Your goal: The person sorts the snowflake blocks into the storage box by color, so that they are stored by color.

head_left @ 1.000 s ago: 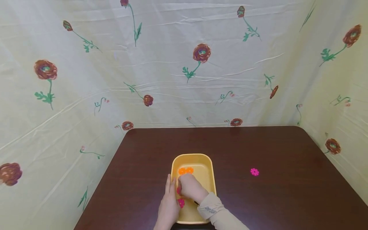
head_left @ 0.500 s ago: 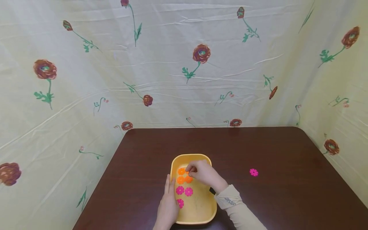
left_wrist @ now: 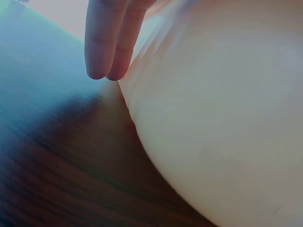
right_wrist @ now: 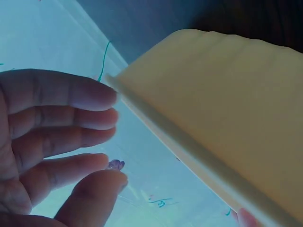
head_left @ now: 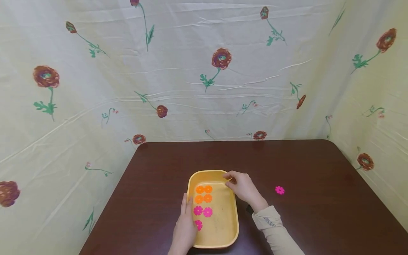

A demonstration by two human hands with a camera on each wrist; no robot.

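Left hand (head_left: 186, 226) flat against yellow tray (head_left: 234, 226), straight fingers steadying it; right hand (head_left: 243, 186) loosely spread, apparently empty, over far rim.

You have a dark brown wooden table (head_left: 287, 159) in front of you, with rounded far corners, and its far edge and both sides stand close to a flowered cloth backdrop (head_left: 191, 71). On the table, near your edge and a little left of the middle, lies a yellow tray (head_left: 236, 226). To the right of the tray, apart from it, one pink flower-shaped piece (head_left: 279, 190) lies flat on the bare wood.
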